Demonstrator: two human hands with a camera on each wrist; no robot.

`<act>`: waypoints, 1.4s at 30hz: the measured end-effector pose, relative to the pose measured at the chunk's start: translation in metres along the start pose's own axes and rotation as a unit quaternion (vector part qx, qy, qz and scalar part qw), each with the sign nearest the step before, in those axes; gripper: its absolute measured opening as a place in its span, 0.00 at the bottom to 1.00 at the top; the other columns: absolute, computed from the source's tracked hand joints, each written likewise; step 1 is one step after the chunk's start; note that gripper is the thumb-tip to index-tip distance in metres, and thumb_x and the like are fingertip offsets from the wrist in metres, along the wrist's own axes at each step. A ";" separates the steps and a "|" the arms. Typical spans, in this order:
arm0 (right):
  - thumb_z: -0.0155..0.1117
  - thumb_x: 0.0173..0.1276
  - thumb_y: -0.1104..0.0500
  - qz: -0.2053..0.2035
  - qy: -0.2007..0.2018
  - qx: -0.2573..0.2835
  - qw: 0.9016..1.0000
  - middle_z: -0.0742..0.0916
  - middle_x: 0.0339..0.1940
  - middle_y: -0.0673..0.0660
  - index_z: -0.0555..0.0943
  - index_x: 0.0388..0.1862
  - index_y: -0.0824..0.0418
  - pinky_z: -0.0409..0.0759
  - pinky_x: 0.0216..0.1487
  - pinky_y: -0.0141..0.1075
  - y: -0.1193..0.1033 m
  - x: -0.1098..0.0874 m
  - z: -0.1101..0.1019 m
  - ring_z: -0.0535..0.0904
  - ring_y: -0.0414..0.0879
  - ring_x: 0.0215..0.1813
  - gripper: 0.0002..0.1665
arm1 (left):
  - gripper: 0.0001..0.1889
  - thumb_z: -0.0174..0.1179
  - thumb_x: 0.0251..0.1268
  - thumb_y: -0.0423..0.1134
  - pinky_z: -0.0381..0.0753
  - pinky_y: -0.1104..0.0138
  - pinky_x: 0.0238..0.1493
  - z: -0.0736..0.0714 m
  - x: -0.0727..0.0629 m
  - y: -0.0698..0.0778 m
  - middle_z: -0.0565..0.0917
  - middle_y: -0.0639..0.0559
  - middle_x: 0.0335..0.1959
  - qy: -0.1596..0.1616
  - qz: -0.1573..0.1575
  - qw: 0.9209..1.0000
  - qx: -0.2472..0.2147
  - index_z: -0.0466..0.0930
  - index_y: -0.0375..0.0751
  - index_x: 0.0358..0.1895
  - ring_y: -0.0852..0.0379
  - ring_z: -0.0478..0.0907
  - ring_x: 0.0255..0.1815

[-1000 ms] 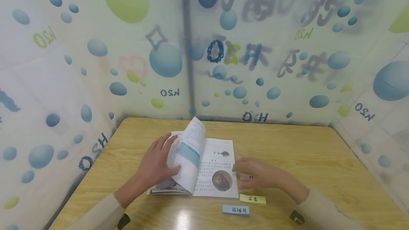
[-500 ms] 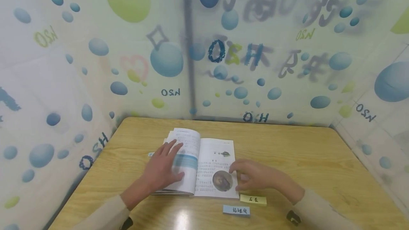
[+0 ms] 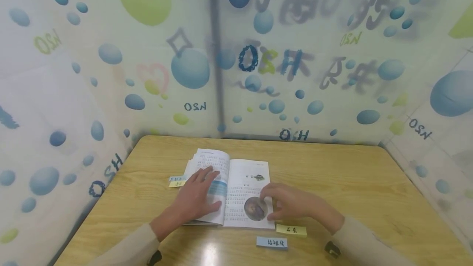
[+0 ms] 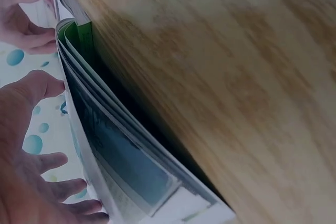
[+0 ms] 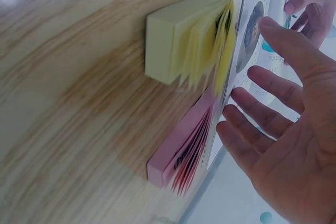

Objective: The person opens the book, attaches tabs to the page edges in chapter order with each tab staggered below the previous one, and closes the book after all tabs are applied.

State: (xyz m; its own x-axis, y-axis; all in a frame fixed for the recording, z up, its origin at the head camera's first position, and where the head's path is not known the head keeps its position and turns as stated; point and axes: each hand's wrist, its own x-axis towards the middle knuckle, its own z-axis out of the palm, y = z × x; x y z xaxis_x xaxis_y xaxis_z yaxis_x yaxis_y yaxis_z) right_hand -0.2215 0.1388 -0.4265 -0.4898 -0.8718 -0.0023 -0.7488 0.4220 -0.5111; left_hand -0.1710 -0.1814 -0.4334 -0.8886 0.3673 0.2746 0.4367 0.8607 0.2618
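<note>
An open book (image 3: 242, 175) lies on the table, with a blue band across its left page and a round picture on its right page. My left hand (image 3: 194, 194) rests on the left page with its fingers spread. Over the right page's outer edge is my right hand (image 3: 293, 202), fingers loosely bent around nothing, fingertips by the round picture. Blue (image 3: 176, 178) and yellow tabs (image 3: 177, 184) stick out from the book's left side. In the right wrist view a yellow sticky-note pad (image 5: 184, 38) and a pink sticky-note pad (image 5: 176, 142) lie beside the right page.
A blue sticky-note pad (image 3: 272, 242) with handwriting lies near the book's lower right corner. The wooden table (image 3: 351, 180) runs back to a curtain (image 3: 314, 52) printed with bubbles and letters, which closes in the back and sides.
The raised page has come down flat on the left side under my left hand, which slid slightly right. The side tabs came into view. My right hand moved left over the right page.
</note>
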 end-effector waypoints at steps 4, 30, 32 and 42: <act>0.80 0.59 0.56 0.017 -0.003 -0.006 1.000 0.82 0.58 0.53 0.83 0.53 0.57 0.78 0.58 0.39 -0.004 0.005 0.002 0.77 0.45 0.55 0.23 | 0.38 0.74 0.55 0.49 0.61 0.44 0.71 0.005 0.004 0.001 0.69 0.32 0.71 -0.033 -0.003 0.999 0.004 0.74 0.35 0.67 0.30 0.63 0.71; 0.79 0.56 0.41 0.061 -0.078 -0.056 0.993 0.65 0.80 0.54 0.74 0.73 0.42 0.62 0.73 0.53 -0.018 0.028 0.015 0.58 0.57 0.78 0.45 | 0.31 0.42 0.82 0.52 0.48 0.27 0.66 0.019 0.028 0.012 0.48 0.52 0.83 -0.207 -0.115 0.971 0.035 0.55 0.48 0.82 0.28 0.44 0.78; 0.79 0.56 0.40 0.066 -0.082 -0.056 0.993 0.65 0.80 0.53 0.74 0.73 0.42 0.61 0.73 0.53 -0.017 0.027 0.015 0.57 0.57 0.79 0.46 | 0.31 0.41 0.83 0.52 0.49 0.27 0.66 0.020 0.029 0.011 0.47 0.52 0.83 -0.211 -0.116 0.970 0.042 0.53 0.48 0.82 0.28 0.45 0.78; 0.78 0.58 0.43 0.054 -0.083 -0.055 0.994 0.65 0.80 0.56 0.73 0.75 0.45 0.59 0.73 0.54 -0.020 0.024 0.015 0.56 0.59 0.79 0.45 | 0.33 0.38 0.83 0.56 0.53 0.28 0.66 0.020 0.032 0.010 0.45 0.52 0.84 -0.251 -0.117 0.957 0.091 0.48 0.49 0.83 0.30 0.48 0.78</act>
State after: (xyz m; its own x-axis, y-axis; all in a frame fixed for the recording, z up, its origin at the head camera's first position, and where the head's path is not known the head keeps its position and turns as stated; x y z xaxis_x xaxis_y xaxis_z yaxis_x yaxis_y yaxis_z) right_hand -0.2116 0.1059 -0.4298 -0.4962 -0.8454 -0.1977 -0.7445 0.5315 -0.4041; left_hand -0.1975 -0.1536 -0.4406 -0.9341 0.2415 -0.2628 0.2271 0.9702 0.0842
